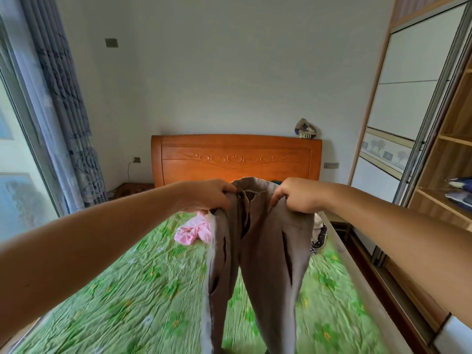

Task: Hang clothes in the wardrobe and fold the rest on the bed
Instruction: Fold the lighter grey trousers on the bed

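A pair of grey-brown trousers [258, 251] hangs in the air over the bed [132, 290], front side toward me, fly open, legs dangling down out of view. My left hand [209, 195] grips the waistband at its left side. My right hand [293, 196] grips the waistband at its right side. Both arms are stretched forward. A pink garment [194, 229] lies crumpled on the green floral sheet behind the trousers. A dark dotted garment [319, 236] lies at the bed's right side, partly hidden by the trousers.
The wooden headboard [235, 157] stands against the far wall, with a striped cushion [305, 129] on its top. The wardrobe [419, 118] is on the right; its open shelves [457, 190] hold folded dark blue fabric. A curtain [66, 111] and a window are on the left.
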`<act>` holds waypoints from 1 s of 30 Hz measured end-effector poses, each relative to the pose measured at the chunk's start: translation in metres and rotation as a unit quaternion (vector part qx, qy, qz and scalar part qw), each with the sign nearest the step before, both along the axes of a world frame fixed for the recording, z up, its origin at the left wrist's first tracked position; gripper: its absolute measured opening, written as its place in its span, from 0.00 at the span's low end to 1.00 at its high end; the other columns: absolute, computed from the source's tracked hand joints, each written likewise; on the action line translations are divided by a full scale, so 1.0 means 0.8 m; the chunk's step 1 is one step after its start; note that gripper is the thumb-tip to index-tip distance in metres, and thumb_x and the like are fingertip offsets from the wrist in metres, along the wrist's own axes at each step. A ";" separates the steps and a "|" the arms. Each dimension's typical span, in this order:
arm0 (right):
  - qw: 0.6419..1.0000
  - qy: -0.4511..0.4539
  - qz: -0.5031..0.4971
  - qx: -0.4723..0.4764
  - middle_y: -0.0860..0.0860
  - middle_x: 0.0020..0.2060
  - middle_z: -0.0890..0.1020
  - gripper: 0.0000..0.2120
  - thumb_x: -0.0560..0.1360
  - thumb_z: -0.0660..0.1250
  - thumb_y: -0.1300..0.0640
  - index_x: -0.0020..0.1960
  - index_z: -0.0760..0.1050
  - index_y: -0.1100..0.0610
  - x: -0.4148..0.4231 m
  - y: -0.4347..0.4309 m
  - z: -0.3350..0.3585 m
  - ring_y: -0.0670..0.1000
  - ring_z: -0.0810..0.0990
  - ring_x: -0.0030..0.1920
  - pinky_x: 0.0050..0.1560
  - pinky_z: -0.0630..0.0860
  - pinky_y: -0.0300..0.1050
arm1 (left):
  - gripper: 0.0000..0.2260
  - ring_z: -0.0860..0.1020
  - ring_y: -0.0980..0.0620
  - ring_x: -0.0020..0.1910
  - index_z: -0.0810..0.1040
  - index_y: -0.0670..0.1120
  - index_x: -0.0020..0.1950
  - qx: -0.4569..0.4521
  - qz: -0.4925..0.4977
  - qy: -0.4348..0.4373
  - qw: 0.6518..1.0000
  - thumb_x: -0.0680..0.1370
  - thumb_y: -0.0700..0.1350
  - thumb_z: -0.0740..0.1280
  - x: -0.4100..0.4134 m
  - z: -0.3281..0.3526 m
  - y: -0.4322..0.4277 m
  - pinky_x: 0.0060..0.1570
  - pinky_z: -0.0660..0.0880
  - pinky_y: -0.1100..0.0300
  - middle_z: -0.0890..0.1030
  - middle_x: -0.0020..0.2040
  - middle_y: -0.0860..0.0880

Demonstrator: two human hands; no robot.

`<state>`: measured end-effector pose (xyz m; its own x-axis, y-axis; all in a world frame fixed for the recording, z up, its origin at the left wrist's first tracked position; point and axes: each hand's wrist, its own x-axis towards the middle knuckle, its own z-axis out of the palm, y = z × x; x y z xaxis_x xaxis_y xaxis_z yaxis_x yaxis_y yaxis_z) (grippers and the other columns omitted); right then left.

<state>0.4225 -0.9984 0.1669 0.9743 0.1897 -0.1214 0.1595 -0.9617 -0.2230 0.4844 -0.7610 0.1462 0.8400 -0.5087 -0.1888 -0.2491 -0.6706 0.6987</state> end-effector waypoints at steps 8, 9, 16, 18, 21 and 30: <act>0.951 0.097 -0.050 0.289 0.58 0.49 0.86 0.11 0.78 0.64 0.70 0.50 0.84 0.61 -0.006 0.024 -0.037 0.55 0.85 0.51 0.44 0.85 0.53 | 0.21 0.82 0.47 0.49 0.75 0.48 0.67 -0.278 0.021 0.122 0.953 0.78 0.29 0.65 -0.044 -0.036 -0.037 0.49 0.82 0.51 0.80 0.56 0.43; 0.951 0.093 -0.059 0.290 0.58 0.49 0.86 0.10 0.79 0.65 0.68 0.50 0.84 0.61 -0.003 0.024 -0.041 0.55 0.86 0.51 0.44 0.85 0.53 | 0.22 0.82 0.47 0.47 0.71 0.46 0.71 -0.302 0.027 0.128 0.944 0.79 0.31 0.65 -0.047 -0.040 -0.039 0.46 0.81 0.54 0.80 0.55 0.41; 0.945 0.060 -0.123 0.296 0.57 0.39 0.87 0.10 0.80 0.65 0.64 0.47 0.85 0.64 0.000 0.023 -0.053 0.56 0.87 0.43 0.40 0.85 0.51 | 0.39 0.77 0.52 0.59 0.62 0.55 0.72 -0.229 -0.022 -0.023 0.973 0.69 0.41 0.80 -0.076 -0.076 -0.038 0.52 0.80 0.58 0.72 0.64 0.49; 0.938 0.038 -0.143 0.314 0.57 0.34 0.86 0.12 0.80 0.63 0.64 0.46 0.84 0.67 0.000 0.030 -0.059 0.56 0.86 0.37 0.37 0.85 0.50 | 0.38 0.77 0.50 0.56 0.63 0.56 0.69 -0.189 0.014 -0.143 0.971 0.67 0.36 0.79 -0.073 -0.093 -0.044 0.49 0.80 0.55 0.72 0.62 0.49; 0.968 0.002 -0.117 0.222 0.55 0.33 0.85 0.14 0.80 0.67 0.54 0.43 0.84 0.63 0.000 0.033 -0.060 0.56 0.84 0.34 0.33 0.80 0.45 | 0.31 0.77 0.46 0.49 0.66 0.53 0.65 -0.185 0.064 -0.204 0.959 0.68 0.28 0.66 -0.062 -0.100 -0.039 0.42 0.77 0.49 0.76 0.56 0.49; 0.990 -0.077 0.080 -0.090 0.51 0.49 0.82 0.11 0.81 0.59 0.50 0.53 0.80 0.50 -0.013 0.010 -0.041 0.53 0.81 0.48 0.50 0.79 0.54 | 0.24 0.72 0.57 0.38 0.72 0.55 0.52 -0.179 0.022 -0.241 0.954 0.68 0.26 0.60 -0.038 -0.082 -0.009 0.34 0.67 0.61 0.77 0.45 0.51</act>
